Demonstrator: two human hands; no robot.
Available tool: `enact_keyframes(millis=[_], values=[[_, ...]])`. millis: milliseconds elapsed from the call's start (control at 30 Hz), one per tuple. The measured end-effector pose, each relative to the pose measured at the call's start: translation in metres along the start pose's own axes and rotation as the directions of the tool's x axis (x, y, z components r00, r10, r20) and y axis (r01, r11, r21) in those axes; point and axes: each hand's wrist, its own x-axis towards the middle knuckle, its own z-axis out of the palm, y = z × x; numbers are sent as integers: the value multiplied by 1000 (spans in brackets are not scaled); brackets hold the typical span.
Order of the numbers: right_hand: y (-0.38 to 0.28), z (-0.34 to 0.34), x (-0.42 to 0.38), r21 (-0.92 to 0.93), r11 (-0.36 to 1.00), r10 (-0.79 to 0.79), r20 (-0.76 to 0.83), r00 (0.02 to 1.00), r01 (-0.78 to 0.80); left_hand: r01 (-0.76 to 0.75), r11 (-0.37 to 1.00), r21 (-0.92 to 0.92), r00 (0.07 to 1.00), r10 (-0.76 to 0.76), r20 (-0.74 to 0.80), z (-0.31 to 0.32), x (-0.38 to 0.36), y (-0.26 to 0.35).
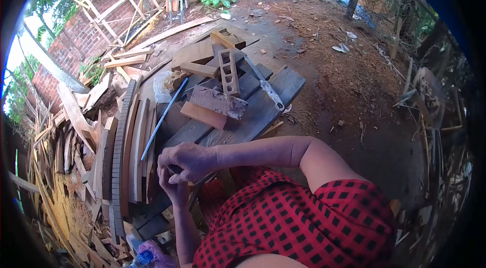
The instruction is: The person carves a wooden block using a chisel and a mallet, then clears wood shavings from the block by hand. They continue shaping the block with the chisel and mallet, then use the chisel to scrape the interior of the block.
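Observation:
My right hand (190, 160) is closed, its fingers curled round a small dark object (174, 168) that I cannot make out. Just below it my left hand (171, 185) is closed too, its fingers meeting the right hand at the same object. Both hands are over the near left edge of a dark plank table (286, 85). Beyond them lie a reddish wood block (203, 115), a rough-faced block (218, 101), a block with square holes (229, 72) and a handsaw (272, 94). A thin blue rod (164, 119) slants beside the hands.
Long boards (136, 151) stand along the table's left side. Scrap wood (66, 141) is piled at the far left. A clear bag (162, 86) lies on the table; a purple bag (154, 255) is at the bottom. Debris-strewn ground (349, 90) stretches right.

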Motion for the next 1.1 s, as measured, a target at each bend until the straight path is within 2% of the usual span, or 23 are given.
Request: enact_keyframes(millis=[33,67,100,133,167,233,267,300,333,367,400,500,567,733,800,900,1033,1100], values=[[1,-2,-2,-4,1000,4,-8,1000,-4,-3,1000,-4,1000,3,8,-4,-4,4],[2,-3,-4,-53,998,20,-23,1000,-21,-18,954,298,1000,22,-10,-9,-9,8],[3,-2,-7,-96,995,36,-39,999,-40,-26,818,575,999,45,-20,-14,-15,10],[5,-2,-10,-94,994,42,-47,998,-47,176,802,570,984,-148,-95,-16,-22,8],[9,-5,-12,-150,984,90,-26,996,-93,169,805,569,986,-147,-84,-17,-31,1],[11,-7,-15,-206,968,143,-13,990,-142,233,829,508,969,-242,-48,-17,-46,-15],[10,-8,-16,-325,931,196,65,978,-165,326,817,476,940,-332,-74,-11,-53,-17],[9,-9,-17,-438,882,258,135,957,-176,323,818,477,941,-332,-69,-8,-54,-24],[6,-10,-18,-438,881,261,132,956,-180,365,776,514,930,-334,-155,-3,-56,-33],[1,-12,-19,-473,853,338,177,925,-221,411,731,545,912,-331,-243,-1,-59,-39],[-1,-13,-20,-510,821,412,219,885,-256,413,731,543,911,-334,-243,-1,-60,-40],[4,-8,-29,-562,793,427,234,874,-237,392,740,546,920,-317,-232,0,-59,-40],[3,-5,-35,-548,800,429,236,872,-245,369,799,475,929,-306,-207,-1,-56,-35],[9,0,-48,-513,819,399,187,898,-257,386,801,457,922,-346,-173,-2,-48,-24],[16,-4,-47,-434,852,400,174,900,-294,390,805,446,920,-356,-163,-2,-48,-23],[32,-9,-39,-417,860,405,210,890,-293,335,835,437,942,-302,-145,-4,-49,-33],[53,-13,-25,-295,845,519,251,817,-446,349,834,427,937,-302,-176,-8,-50,-33],[75,-5,-26,-261,846,523,242,818,-464,338,846,412,941,-297,-163,-9,-48,-30]])
